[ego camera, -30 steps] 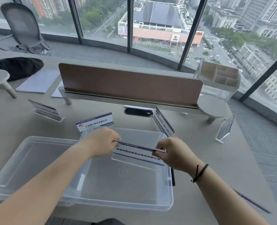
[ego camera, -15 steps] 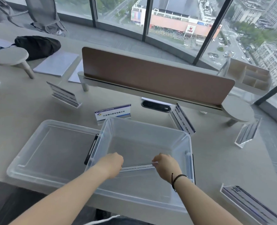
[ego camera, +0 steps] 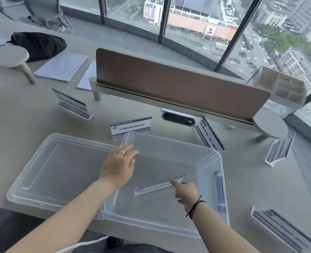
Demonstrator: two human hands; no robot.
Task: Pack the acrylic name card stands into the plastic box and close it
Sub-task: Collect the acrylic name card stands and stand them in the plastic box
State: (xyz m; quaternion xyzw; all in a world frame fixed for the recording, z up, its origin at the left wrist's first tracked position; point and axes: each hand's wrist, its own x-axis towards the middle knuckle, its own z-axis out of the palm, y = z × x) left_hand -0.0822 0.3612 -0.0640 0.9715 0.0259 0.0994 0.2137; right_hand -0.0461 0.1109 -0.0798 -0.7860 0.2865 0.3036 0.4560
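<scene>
A clear plastic box [ego camera: 208,156] stands open in front of me, its lid [ego camera: 59,167] lying flat to the left. One acrylic name card stand [ego camera: 156,188] lies inside the box on its floor. My right hand [ego camera: 186,194] rests at the stand's right end, index finger touching it, not gripping. My left hand [ego camera: 119,165] hovers over the box's left rim, fingers spread and empty. Other stands sit on the desk: one behind the box [ego camera: 131,127], one far left [ego camera: 71,105], one leaning at the back right [ego camera: 210,135], one at the right [ego camera: 280,150], one near right [ego camera: 286,232].
A brown desk divider [ego camera: 178,84] runs behind the box with a cable port [ego camera: 178,119] below it. Papers [ego camera: 60,66], a black bag [ego camera: 38,44] and a round stand [ego camera: 6,56] lie at the back left. A white organiser [ego camera: 284,88] sits at the back right.
The stand both hands held has been lowered and laid on the box floor. My left hand let go and lifted to the box's left rim; my right hand now only touches the stand.
</scene>
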